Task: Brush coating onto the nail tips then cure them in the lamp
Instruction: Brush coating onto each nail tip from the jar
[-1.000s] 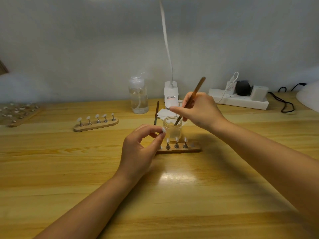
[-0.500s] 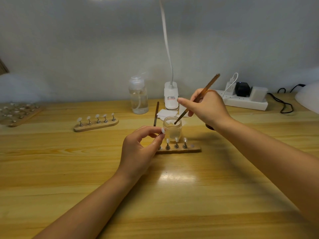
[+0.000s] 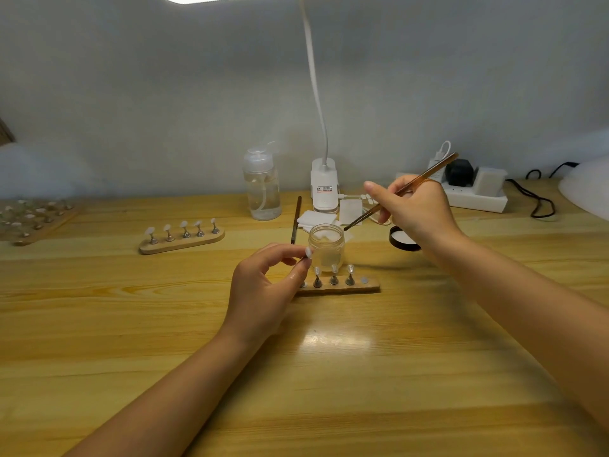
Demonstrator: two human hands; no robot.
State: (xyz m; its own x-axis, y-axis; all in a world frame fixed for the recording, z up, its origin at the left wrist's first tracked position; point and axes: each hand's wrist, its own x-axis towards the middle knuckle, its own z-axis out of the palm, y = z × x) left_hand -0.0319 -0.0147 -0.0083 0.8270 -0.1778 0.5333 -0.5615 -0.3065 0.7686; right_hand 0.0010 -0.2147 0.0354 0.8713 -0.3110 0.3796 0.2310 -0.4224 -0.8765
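Observation:
My left hand (image 3: pixel 263 291) pinches a small nail tip on its stand (image 3: pixel 307 253) between thumb and forefinger, just left of an open glass jar (image 3: pixel 327 247) of clear coating. In my right hand (image 3: pixel 415 212) I grip a brown brush (image 3: pixel 400 191), held slanted, its tip just right of the jar's rim and outside it. In front of the jar lies a wooden holder (image 3: pixel 339 284) with three nail tips standing on it. The white curing lamp (image 3: pixel 590 189) shows partly at the far right edge.
A second wooden holder (image 3: pixel 182 238) with several tips lies at the left, a tray of more tips (image 3: pixel 33 217) at the far left. Behind the jar are a pump bottle (image 3: pixel 262 184), a desk lamp base (image 3: pixel 324 186), white pads (image 3: pixel 314 219), another brush (image 3: pixel 296 219), the black jar lid (image 3: pixel 403 239) and a power strip (image 3: pixel 474 192).
My right hand has lifted the brush out of the jar and drawn it to the right, uncovering the black lid. My left hand has kept the nail tip in place.

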